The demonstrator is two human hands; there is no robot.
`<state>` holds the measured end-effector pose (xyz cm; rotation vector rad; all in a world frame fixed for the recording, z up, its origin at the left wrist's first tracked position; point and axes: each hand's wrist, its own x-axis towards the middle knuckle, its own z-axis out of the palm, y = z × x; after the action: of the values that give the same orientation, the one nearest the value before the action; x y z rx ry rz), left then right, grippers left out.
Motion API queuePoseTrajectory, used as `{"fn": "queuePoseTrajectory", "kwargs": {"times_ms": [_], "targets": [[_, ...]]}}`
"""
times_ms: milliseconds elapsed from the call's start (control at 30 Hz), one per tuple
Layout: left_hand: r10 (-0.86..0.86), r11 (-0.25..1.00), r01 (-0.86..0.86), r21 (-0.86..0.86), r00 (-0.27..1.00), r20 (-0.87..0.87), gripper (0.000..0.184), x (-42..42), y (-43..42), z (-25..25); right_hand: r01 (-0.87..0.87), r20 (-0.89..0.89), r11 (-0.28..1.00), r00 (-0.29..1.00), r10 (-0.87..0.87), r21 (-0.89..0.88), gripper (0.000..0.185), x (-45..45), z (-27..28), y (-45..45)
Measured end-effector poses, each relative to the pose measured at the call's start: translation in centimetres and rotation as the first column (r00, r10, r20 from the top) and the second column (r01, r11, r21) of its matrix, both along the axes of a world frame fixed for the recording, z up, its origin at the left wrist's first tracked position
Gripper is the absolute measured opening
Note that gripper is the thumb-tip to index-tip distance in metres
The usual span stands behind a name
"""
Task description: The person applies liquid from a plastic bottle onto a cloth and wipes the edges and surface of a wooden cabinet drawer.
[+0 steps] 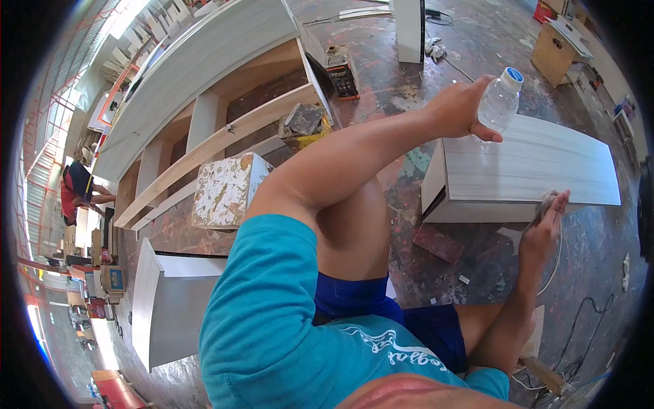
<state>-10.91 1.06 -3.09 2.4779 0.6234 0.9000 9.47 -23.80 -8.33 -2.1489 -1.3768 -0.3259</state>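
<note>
My left hand [470, 109] is wrapped round a clear plastic bottle [499, 102] with a blue and white cap. The bottle is slightly tilted above a long white box-shaped panel piece [531, 160] with faint grey wood grain. At the panel's near edge, my right hand [545, 221] presses a small greyish wad [547, 199], which looks like a cloth, against it. The fingers of that hand point up and part of the wad is hidden behind them. The panel piece lies on the stained floor, its open end towards the left.
A large wooden cabinet frame [204, 116] lies at the upper left, near a paint-spattered block [228, 191] and a black-and-white box [342, 73]. A white panel [177, 300] stands lower left. Another person [76, 187] bends at far left. Cables cross the floor at right.
</note>
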Motion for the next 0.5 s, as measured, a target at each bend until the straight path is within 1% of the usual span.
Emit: {"fn": "queuePoseTrajectory", "kwargs": {"times_ms": [67, 167, 267, 367, 467, 500], "targets": [[-0.01, 1.0, 0.01, 0.009, 1.0, 0.016, 0.123, 0.1, 0.1, -0.1, 0.027, 0.06, 0.999, 0.998, -0.028, 0.024, 0.072, 1.6, -0.7, 0.1], [-0.032, 0.999, 0.032, 0.015, 0.998, 0.051, 0.122, 0.2, 0.5, -0.4, -0.068, 0.05, 0.996, 0.997, 0.066, 0.05, 0.072, -0.5, -1.2, 0.2], [-0.036, 0.999, 0.036, -0.007, 0.998, 0.048, 0.121, 0.2, 0.2, -0.2, -0.215, 0.068, 0.976, 0.975, 0.212, 0.041, 0.071, -4.5, -0.6, -0.1], [-0.025, 0.999, 0.026, -0.038, 1.0, 0.015, 0.122, 0.0, -0.1, 0.2, -0.201, 0.084, 0.979, 0.977, 0.198, 0.031, 0.072, -3.3, -0.1, -0.2], [-0.025, 0.999, 0.025, -0.038, 1.0, 0.005, 0.123, 0.0, -0.1, 0.3, 0.011, 0.005, 1.0, 1.0, -0.011, -0.015, 0.074, -0.1, -0.1, 0.2], [-0.026, 0.999, 0.026, -0.023, 1.0, 0.007, 0.124, 0.0, 0.0, 0.1, 0.0, 0.04, 1.0, 0.999, 0.0, 0.023, 0.074, 0.7, -0.5, 0.2]]}}
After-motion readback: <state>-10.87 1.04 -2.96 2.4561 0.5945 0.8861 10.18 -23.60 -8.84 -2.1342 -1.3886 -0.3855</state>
